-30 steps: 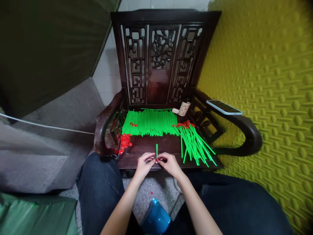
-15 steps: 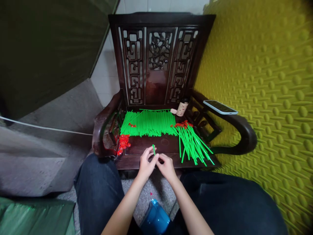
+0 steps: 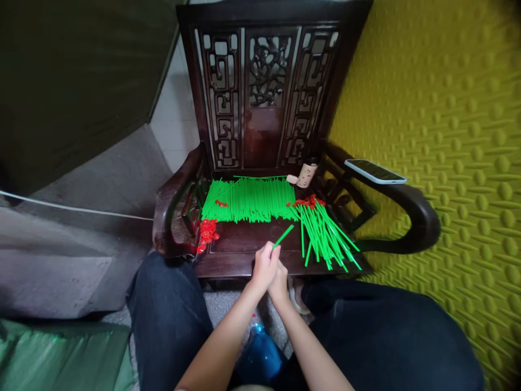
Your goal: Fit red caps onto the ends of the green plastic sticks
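Note:
My left hand point(image 3: 264, 266) is closed around a thin green plastic stick point(image 3: 284, 235), whose free end slants up to the right. Pressed against it from the right, my right hand point(image 3: 280, 281) is also closed, its fingers mostly hidden behind the left. What it grips at the stick's lower end cannot be seen. Beyond the hands, a wide row of green sticks point(image 3: 260, 200) lies on the dark wooden chair seat point(image 3: 236, 241). Small red plastic pieces point(image 3: 208, 232) are heaped at the left. At the right, a fanned bundle of green sticks point(image 3: 325, 236) has red pieces point(image 3: 309, 202) at its far ends.
A pink patterned bottle point(image 3: 306, 175) stands at the seat's back right, its pale lid-like piece point(image 3: 292, 178) beside it. A phone point(image 3: 375, 171) rests on the right armrest point(image 3: 423, 217). Below, between the knees, is a blue translucent container point(image 3: 260, 353). Yellow textured matting point(image 3: 456, 163) rises at right.
My hands have come together and shifted slightly right. The held stick, nearly upright before, now leans to the right with more of it showing. The view has tipped down a little.

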Motion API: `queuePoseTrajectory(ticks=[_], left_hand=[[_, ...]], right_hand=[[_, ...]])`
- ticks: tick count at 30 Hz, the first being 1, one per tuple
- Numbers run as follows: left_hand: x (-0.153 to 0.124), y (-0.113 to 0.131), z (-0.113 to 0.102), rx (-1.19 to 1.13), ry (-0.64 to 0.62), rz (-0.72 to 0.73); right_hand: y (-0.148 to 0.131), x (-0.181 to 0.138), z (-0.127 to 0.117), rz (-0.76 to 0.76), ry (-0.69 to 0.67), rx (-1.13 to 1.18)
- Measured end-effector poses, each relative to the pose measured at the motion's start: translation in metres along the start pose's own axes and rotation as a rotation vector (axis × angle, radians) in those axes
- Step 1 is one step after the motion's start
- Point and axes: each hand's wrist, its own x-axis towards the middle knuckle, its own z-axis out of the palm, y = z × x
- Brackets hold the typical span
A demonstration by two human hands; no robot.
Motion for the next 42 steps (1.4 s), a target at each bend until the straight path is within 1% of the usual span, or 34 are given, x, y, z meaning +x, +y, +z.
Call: queuePoseTrajectory(ticks=[8,14,19,24,26,30,33,35,37,39,42], left_hand=[[0.0,-0.008,-0.003,0.026,-0.042,0.026],[0.001,-0.011,-0.004,0.03,-0.046,0.008],[0.005,-0.01,-0.007,0.022,-0.018,-0.042],[0.005,-0.002,-0.007,-0.045,-0.01,-0.042],[0.001,-0.001,-0.01,-0.088,0.006,-0.022],[-0.015,-0.014,-0.029,-0.157,0.119,-0.011],[-0.026,-0.027,-0.043,-0.174,0.134,-0.003],[-0.03,-0.031,-0.048,-0.162,0.139,-0.008],[-0.03,-0.033,-0.048,-0.139,0.147,-0.024],[-0.029,-0.033,-0.045,-0.122,0.148,-0.042],[-0.027,-0.026,-0.042,-0.127,0.132,-0.067]], right_hand=[[0.006,-0.003,0.005,0.003,-0.001,-0.011],[0.005,-0.002,0.008,0.041,0.004,-0.021],[-0.002,0.002,0.008,0.08,-0.015,-0.007],[-0.015,0.007,-0.002,0.082,-0.026,0.03],[-0.021,0.009,-0.008,0.067,-0.032,0.052],[-0.03,0.013,-0.016,0.058,-0.044,0.109],[-0.033,0.014,-0.015,0.123,-0.024,0.188],[-0.032,0.015,-0.013,0.186,-0.004,0.265],[-0.029,0.017,-0.013,0.263,0.034,0.357],[-0.025,0.023,-0.018,0.355,0.107,0.459],[-0.024,0.035,-0.036,0.477,0.217,0.615]])
